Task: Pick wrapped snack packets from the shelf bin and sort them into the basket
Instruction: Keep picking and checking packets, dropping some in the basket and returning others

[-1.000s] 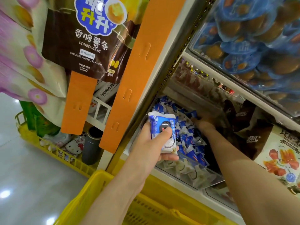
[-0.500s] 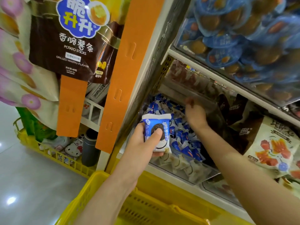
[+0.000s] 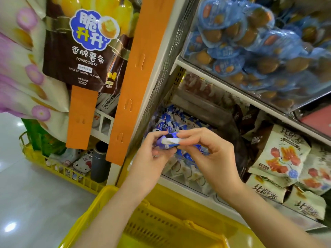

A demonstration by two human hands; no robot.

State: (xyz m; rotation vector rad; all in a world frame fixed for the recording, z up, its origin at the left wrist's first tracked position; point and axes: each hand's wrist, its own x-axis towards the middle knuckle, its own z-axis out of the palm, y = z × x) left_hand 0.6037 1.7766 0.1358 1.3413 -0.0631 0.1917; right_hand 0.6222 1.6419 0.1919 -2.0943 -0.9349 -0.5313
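Blue-and-white foil is seen between both hands: one wrapped snack packet [image 3: 169, 140] is gripped at its left end by the curled fingers of the left hand [image 3: 152, 156] and pinched at its right end by the thumb and forefinger of the right hand [image 3: 213, 154]. The packet is held in the air just in front of the clear shelf bin [image 3: 186, 174] (more blue packets are heaped inside), well apart from the yellow basket [image 3: 109, 192] seen below the forearms. A brown potato sticks bag [image 3: 86, 56] is hung at the upper left, beside an orange strip [image 3: 133, 83].
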